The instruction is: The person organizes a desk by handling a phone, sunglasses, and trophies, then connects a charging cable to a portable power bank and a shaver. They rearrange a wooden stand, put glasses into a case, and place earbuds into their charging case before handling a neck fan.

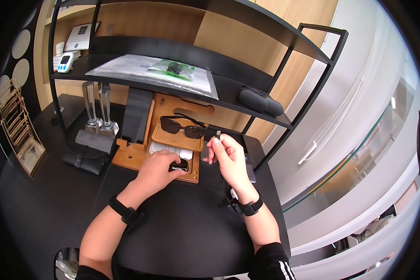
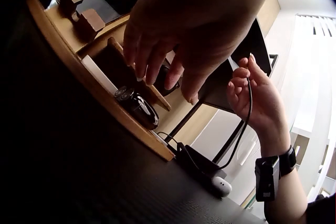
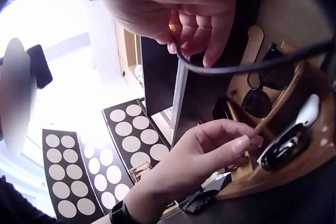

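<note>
My right hand is raised beside a wooden desk organizer and pinches a black cable, its metal-tipped plug upright above the fingertips. The cable hangs from this hand down to the desk in the left wrist view. My left hand hovers at the organizer's front with relaxed fingers, holding nothing. Just under its fingertips lies a glossy black rounded object in the front tray. Behind that is a white flat item. Sunglasses rest on the organizer's raised wooden shelf.
A black shelf rack overhangs the organizer, with a plastic-wrapped packet and a dark case on it. To the left are a black leather pouch, crystal trophies and a gold wire stand. A white earbud-like piece lies by the cable.
</note>
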Available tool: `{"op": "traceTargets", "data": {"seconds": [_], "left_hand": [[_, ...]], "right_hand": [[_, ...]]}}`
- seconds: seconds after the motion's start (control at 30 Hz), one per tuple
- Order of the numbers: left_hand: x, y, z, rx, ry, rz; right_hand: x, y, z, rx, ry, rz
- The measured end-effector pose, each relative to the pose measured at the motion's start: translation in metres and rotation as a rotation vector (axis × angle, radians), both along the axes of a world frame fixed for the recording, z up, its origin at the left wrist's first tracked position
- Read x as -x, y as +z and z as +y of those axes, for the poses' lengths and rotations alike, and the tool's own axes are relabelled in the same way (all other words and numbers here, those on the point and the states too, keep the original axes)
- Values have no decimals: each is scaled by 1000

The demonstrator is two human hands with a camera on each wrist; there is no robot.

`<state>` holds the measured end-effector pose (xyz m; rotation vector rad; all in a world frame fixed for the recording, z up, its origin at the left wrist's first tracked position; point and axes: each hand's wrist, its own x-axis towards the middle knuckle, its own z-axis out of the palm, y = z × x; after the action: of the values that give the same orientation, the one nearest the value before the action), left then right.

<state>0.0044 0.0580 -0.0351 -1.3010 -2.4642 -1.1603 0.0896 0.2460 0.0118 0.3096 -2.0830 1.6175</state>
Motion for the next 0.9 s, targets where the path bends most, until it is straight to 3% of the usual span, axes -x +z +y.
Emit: {"op": "traceTargets", "data": {"seconds": [0.57, 0.63, 0.83, 0.9], "left_hand": [[4, -10, -11, 197, -23, 161], [1, -3, -10, 311, -19, 49], [-3, 2, -10, 323, -19, -21], [4, -7, -9, 299, -58, 1]], "right_hand": [[-6, 0, -2, -86, -49, 134], [-8, 2, -3, -82, -52, 136], [-12, 9, -4, -94, -88, 177], [-17, 17, -5, 20, -57, 187]]}}
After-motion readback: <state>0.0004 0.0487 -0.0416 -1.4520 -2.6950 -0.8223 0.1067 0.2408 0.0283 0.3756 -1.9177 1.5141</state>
